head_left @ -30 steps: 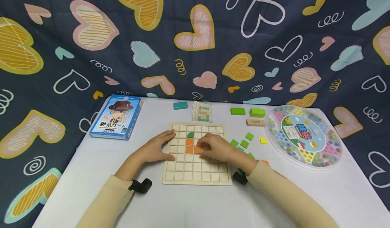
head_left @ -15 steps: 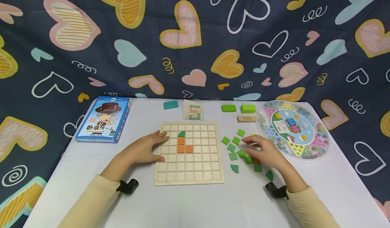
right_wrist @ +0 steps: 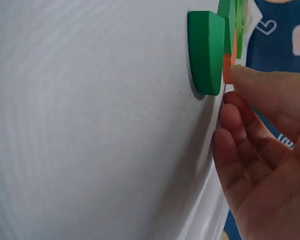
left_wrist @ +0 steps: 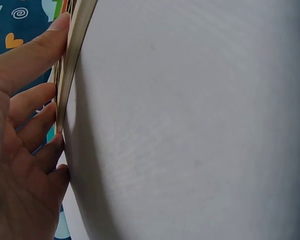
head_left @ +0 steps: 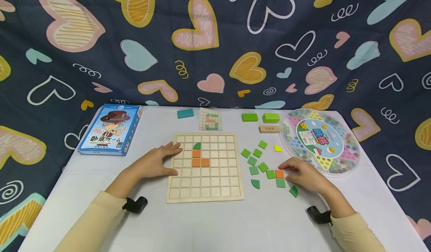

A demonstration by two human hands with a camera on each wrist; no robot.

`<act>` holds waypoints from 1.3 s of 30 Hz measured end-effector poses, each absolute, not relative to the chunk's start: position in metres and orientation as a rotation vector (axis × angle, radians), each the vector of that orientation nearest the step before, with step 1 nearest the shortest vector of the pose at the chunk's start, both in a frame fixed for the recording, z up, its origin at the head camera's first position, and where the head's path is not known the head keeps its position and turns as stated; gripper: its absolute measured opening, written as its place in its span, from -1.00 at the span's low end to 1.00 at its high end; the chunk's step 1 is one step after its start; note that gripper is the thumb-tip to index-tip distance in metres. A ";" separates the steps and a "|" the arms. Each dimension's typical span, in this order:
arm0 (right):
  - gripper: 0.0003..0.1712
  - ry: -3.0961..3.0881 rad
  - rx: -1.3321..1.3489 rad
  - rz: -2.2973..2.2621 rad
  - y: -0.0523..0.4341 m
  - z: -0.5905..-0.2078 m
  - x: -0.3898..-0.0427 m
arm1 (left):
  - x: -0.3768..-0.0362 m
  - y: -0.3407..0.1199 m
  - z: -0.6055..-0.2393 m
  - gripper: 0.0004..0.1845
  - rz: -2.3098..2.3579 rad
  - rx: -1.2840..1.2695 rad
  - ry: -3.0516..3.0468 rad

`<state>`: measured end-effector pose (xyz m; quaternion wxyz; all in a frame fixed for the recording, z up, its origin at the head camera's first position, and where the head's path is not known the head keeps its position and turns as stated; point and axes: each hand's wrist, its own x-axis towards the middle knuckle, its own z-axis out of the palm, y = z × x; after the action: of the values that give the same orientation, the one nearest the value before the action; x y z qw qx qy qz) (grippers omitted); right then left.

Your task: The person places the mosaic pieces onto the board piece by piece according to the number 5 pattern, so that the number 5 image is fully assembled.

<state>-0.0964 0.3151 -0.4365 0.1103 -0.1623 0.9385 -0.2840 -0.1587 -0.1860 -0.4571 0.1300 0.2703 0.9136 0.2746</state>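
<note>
A wooden grid board point(head_left: 215, 188) lies flat on the table. Three orange tiles point(head_left: 196, 162) and a green quarter-round tile point(head_left: 197, 146) sit in its cells. My left hand point(head_left: 153, 163) rests on the board's left edge, thumb and fingers spread; the left wrist view has the fingertips against the rim. My right hand point(head_left: 308, 175) is beside the loose tiles, its thumb and forefinger tips right at a loose orange tile point(head_left: 279, 173) that lies against green square tiles point(head_left: 271, 174). Just below the thumb is a green quarter-round piece point(right_wrist: 206, 52), point(head_left: 293, 191) in the head view.
A pattern card point(head_left: 210, 120) and a teal block point(head_left: 185, 113) lie behind the board. Farther right are green blocks point(head_left: 271, 118), a wooden block point(head_left: 269, 129), a yellow piece point(head_left: 277, 148) and a round marble game box point(head_left: 320, 141). A blue game box point(head_left: 109, 130) lies left.
My right hand has left the board, where an orange tile now lies, and moved right to the loose orange tile. My left hand stays at the board's edge; the head view has shifted.
</note>
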 end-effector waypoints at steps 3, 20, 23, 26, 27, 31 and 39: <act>-0.66 2.760 -0.538 -0.835 0.314 -0.442 -0.099 | -0.158 -0.189 -0.455 -0.10 0.793 0.775 2.654; -0.76 2.870 -0.601 -0.804 0.316 -0.441 -0.103 | -0.160 -0.185 -0.455 -0.12 0.856 0.806 2.645; -0.75 2.897 -0.585 -0.854 0.301 -0.432 -0.102 | -0.159 -0.187 -0.453 -0.11 0.840 0.802 2.625; -0.72 2.869 -0.638 -0.969 0.268 -0.424 -0.105 | -0.159 -0.190 -0.451 -0.11 0.837 0.791 2.632; -0.72 2.844 -0.676 -1.001 0.253 -0.422 -0.108 | -0.159 -0.190 -0.450 -0.11 0.841 0.776 2.635; -0.72 2.738 -0.827 -1.024 0.195 -0.421 -0.124 | -0.159 -0.189 -0.452 -0.12 0.847 0.775 2.643; -0.77 2.691 -0.930 -0.765 0.132 -0.434 -0.151 | -0.156 -0.187 -0.454 -0.12 0.844 0.743 2.630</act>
<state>-0.1506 0.1317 -0.4336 0.0965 -0.3140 0.9085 -0.2583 -0.1556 -0.1870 -0.4543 0.1402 0.2571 0.9105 0.2921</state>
